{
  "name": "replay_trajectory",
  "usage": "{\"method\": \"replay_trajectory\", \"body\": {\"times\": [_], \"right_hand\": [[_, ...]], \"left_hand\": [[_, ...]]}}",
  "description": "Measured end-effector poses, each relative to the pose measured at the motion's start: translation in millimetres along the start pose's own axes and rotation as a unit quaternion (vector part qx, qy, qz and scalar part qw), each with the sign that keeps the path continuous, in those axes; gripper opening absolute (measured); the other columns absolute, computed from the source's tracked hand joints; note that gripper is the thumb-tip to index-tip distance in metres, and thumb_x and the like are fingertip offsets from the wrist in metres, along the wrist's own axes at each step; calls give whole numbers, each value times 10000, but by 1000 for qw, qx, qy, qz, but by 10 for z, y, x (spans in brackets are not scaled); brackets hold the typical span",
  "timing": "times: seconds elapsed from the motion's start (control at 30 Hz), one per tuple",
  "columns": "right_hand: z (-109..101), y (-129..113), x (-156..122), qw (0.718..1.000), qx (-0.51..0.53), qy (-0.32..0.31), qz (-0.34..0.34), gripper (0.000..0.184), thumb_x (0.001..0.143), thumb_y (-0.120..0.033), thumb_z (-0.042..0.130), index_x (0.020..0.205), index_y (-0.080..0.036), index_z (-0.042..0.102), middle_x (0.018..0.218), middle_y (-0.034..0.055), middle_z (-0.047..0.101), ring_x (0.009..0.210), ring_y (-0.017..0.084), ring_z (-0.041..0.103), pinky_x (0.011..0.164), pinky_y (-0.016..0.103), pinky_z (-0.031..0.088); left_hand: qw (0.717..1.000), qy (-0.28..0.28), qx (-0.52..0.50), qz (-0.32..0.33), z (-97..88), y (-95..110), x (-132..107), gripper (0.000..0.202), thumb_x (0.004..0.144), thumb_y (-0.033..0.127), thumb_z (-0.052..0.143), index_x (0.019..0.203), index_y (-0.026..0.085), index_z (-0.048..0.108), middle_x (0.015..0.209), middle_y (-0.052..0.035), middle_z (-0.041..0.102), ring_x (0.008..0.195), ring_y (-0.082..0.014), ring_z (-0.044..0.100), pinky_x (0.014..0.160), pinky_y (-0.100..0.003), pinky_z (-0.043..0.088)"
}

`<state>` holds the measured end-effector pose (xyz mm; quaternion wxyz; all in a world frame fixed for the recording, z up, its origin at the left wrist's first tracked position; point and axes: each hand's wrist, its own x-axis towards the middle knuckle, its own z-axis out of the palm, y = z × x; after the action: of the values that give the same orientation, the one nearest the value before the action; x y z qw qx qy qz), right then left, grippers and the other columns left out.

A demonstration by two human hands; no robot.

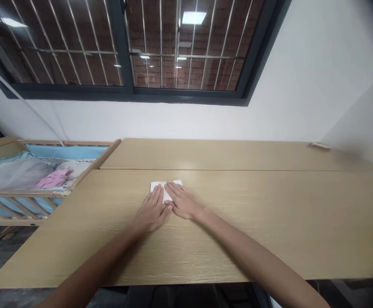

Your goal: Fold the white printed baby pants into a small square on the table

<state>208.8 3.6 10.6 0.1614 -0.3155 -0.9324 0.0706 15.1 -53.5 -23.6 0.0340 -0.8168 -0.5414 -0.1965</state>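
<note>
A small white folded tissue or cloth (167,196) lies flat on the wooden tabletop (237,214), left of its middle. My left hand (152,212) rests flat on the near left part of it, fingers stretched forward. Beside it, my right hand (183,202) lies flat over the right part, its fingers extended and angled to the left. The two thumbs come close together at the near edge of the white piece. Part of the piece is hidden under my fingers.
A wooden crib (48,194) with blue lining and a pink cloth (54,178) stands against the table's left side. Along the back wall runs a second board (205,154), with a small flat object (319,146) at its far right. Above is a barred window (186,95).
</note>
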Motion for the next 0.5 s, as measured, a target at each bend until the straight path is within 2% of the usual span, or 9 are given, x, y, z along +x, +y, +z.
{"method": "replay_trajectory", "body": {"times": [0.1, 0.2, 0.37, 0.5], "right_hand": [[-23, 61, -95, 999, 22, 9, 22, 673, 1039, -519, 342, 1578, -122, 275, 1621, 167, 285, 1527, 273, 199, 1242, 501, 189], [-53, 123, -213, 999, 34, 14, 40, 679, 1038, -533, 342, 1587, -143, 254, 1634, 155, 254, 1533, 267, 178, 1244, 500, 188], [-131, 135, -313, 997, 38, -12, 73, 709, 1035, -536, 339, 1593, -115, 222, 1643, 172, 214, 1531, 276, 185, 1241, 486, 195], [-173, 122, -273, 998, 23, -7, 66, 679, 1020, -466, 389, 1576, -96, 265, 1638, 182, 234, 1529, 288, 183, 1237, 495, 172]], "left_hand": [[999, -32, 11, -8, -68, -85, -73, 760, 1025, 570, 204, 1563, 34, 173, 1632, -216, 196, 1526, -293, 173, 1211, -490, 276], [999, -48, 13, -16, -88, -132, -115, 758, 1027, 562, 194, 1565, 29, 162, 1637, -206, 183, 1528, -286, 164, 1217, -482, 261], [999, -23, 28, -13, -48, -111, -107, 775, 1018, 575, 233, 1568, 36, 151, 1629, -220, 205, 1526, -299, 175, 1198, -487, 285], [999, -20, 39, -22, -66, -81, -16, 792, 1003, 582, 308, 1543, 10, 214, 1606, -254, 252, 1505, -331, 239, 1169, -492, 319]]}}
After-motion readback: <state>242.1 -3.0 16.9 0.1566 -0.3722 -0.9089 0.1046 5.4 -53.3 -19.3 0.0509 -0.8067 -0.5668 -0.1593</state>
